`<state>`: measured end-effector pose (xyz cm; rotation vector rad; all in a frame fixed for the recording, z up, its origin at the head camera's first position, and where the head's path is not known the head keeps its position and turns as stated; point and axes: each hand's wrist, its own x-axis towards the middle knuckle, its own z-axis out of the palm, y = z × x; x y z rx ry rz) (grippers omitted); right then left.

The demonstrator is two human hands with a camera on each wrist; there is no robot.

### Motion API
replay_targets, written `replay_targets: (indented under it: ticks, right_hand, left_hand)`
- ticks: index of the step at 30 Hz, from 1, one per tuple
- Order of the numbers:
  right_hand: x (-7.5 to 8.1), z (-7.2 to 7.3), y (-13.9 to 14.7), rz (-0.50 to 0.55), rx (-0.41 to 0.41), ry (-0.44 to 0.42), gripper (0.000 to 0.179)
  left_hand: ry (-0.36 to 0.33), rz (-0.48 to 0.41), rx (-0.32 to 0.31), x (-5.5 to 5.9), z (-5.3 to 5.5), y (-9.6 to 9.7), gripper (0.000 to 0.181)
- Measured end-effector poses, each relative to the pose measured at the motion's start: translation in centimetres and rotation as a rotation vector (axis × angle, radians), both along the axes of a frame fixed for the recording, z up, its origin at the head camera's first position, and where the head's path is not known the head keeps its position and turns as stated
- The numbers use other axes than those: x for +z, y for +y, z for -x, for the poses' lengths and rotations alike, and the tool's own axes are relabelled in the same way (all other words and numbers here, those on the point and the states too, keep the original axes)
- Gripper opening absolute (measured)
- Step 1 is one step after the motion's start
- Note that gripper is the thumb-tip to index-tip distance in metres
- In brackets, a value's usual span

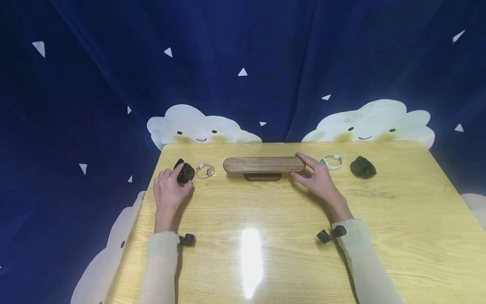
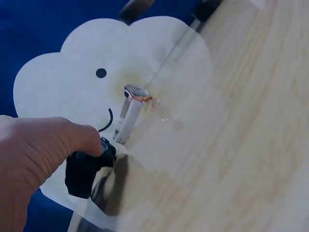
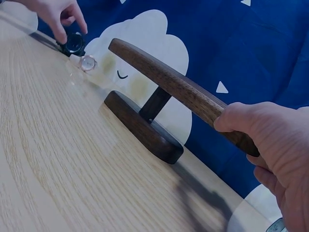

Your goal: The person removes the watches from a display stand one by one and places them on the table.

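At the left of the table, my left hand (image 1: pixel 167 186) pinches a black watch (image 1: pixel 186 173) between thumb and fingers. The watch also shows under the thumb in the left wrist view (image 2: pixel 83 174). A light-coloured watch (image 1: pixel 205 170) with a pinkish case sits just right of it, its band closed in a loop. My right hand (image 1: pixel 318 179) grips the right end of a dark wooden T-shaped display stand (image 1: pixel 262 165), thumb in front and fingers behind. In the right wrist view, the stand's bar (image 3: pixel 169 79) is raised on a short post above its base (image 3: pixel 140 128).
Right of the right hand lie a mint-green watch (image 1: pixel 332 162) and a dark lumpy object (image 1: pixel 363 167). A navy curtain (image 1: pixel 243 38) with white clouds hangs behind the wooden table (image 1: pixel 288 245). Small black devices sit on both wrists.
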<state>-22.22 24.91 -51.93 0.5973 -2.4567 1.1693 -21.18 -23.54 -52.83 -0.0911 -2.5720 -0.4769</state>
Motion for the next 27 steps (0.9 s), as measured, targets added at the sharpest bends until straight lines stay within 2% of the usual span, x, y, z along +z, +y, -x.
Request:
replay_targets:
  ticks: [4, 7, 11, 15, 18, 23, 27]
  right_hand:
    - [-0.1, 0.1, 0.1, -0.009, -0.002, -0.011, 0.070]
    - [0.0, 0.2, 0.2, -0.013, -0.007, -0.040, 0.071]
    - [0.2, 0.2, 0.7, -0.006, -0.022, -0.099, 0.070]
    - [0.3, 0.2, 1.3, -0.012, -0.046, -0.139, 0.070]
    - [0.4, 0.0, 1.6, -0.027, -0.067, -0.181, 0.071]
    - [0.8, -0.6, 2.0, -0.061, -0.094, -0.245, 0.076]
    - [0.8, -1.3, 2.2, -0.143, -0.106, -0.233, 0.077]
  left_hand:
    - [0.047, -0.056, 0.001, 0.8, -0.1, 0.6, 0.055]
    - [0.090, -0.111, -0.021, 1.6, -0.1, 1.4, 0.050]
    - [0.087, -0.161, -0.084, 2.6, -0.1, 2.8, 0.046]
    - [0.082, -0.182, -0.149, 2.8, 0.2, 4.3, 0.043]
    - [0.091, -0.173, -0.190, 2.8, 0.2, 5.5, 0.043]
    - [0.062, -0.139, -0.221, 2.5, -0.2, 7.4, 0.045]
    - [0.005, -0.058, -0.226, 2.2, -0.5, 9.0, 0.050]
